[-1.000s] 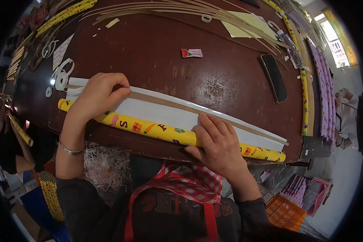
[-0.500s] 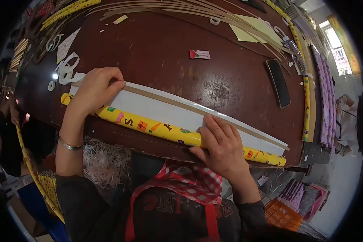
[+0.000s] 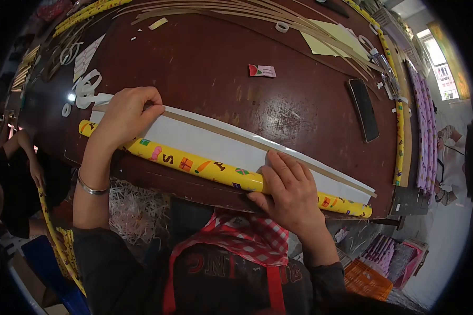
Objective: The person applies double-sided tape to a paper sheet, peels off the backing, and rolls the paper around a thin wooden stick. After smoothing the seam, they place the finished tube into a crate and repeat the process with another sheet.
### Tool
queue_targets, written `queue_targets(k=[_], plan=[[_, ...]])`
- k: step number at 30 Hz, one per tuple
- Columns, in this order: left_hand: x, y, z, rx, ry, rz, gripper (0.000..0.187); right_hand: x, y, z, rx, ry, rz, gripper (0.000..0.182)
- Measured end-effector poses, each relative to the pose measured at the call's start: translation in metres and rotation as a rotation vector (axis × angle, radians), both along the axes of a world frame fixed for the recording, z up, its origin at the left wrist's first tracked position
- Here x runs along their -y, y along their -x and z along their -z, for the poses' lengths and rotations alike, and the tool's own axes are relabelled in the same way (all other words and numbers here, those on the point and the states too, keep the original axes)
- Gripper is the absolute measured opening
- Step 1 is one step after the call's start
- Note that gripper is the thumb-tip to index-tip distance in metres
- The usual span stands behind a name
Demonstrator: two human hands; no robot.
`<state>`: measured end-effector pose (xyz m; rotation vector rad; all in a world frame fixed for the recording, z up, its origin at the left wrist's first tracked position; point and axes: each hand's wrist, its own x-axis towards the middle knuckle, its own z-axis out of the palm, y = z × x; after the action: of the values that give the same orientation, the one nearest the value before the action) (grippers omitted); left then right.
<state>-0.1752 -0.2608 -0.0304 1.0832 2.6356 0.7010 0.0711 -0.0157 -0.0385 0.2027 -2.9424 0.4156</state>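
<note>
A roll of yellow printed wrapping paper (image 3: 186,165) lies slantwise along the near table edge, its white underside (image 3: 210,145) partly unrolled behind it. A thin brown strip (image 3: 231,135) runs along the far edge of the sheet, beside a narrow white fold. My left hand (image 3: 130,114) bends over the left part, thumb and forefinger pinched at the paper's far edge by the strip. My right hand (image 3: 289,189) lies across the roll, thumb on its near side and fingertips on the white underside near the strip. White tape (image 3: 104,98) sticks out at the left end.
Behind the sheet lie a small pink packet (image 3: 261,71), a phone (image 3: 363,110), a tape ring (image 3: 281,27) and long brown strips (image 3: 210,9). White tape loops (image 3: 88,89) sit at left. Purple rolls (image 3: 423,126) stand right. Another person's hand (image 3: 37,173) holds a yellow length at left.
My hands and the wrapping paper stay almost still. At the left, the other person's arm and hand have come further into view, and the yellow length there has shifted right.
</note>
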Motion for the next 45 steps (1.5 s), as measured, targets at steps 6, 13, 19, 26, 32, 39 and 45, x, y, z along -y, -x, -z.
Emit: queue_targets(k=[6, 13, 19, 26, 32, 39, 45], plan=[[-0.002, -0.005, -0.004, -0.018, 0.040, -0.033, 0.016, 0.001, 0.001, -0.002, 0.018, -0.024, -0.003, 0.053], [0.009, -0.047, -0.008, -0.466, -0.054, 0.076, 0.024, 0.001, 0.000, 0.000, 0.003, -0.055, -0.018, 0.053], [0.023, -0.075, -0.005, -0.071, -0.074, 0.282, 0.042, 0.001, 0.000, -0.002, -0.012, -0.059, -0.017, 0.049], [0.014, -0.086, 0.009, -0.207, -0.099, 0.295, 0.043, -0.016, -0.008, -0.001, -0.026, -0.117, -0.028, 0.048], [-0.026, -0.121, 0.018, -0.214, -0.159, 0.341, 0.045, -0.034, -0.028, -0.004, -0.047, -0.124, 0.018, 0.047], [-0.057, -0.145, 0.027, -0.213, -0.195, 0.340, 0.046, -0.002, -0.009, 0.011, -0.097, -0.044, 0.000, 0.041], [-0.055, -0.140, 0.028, -0.269, -0.217, 0.312, 0.046, 0.007, 0.003, 0.010, -0.086, -0.046, -0.042, 0.038]])
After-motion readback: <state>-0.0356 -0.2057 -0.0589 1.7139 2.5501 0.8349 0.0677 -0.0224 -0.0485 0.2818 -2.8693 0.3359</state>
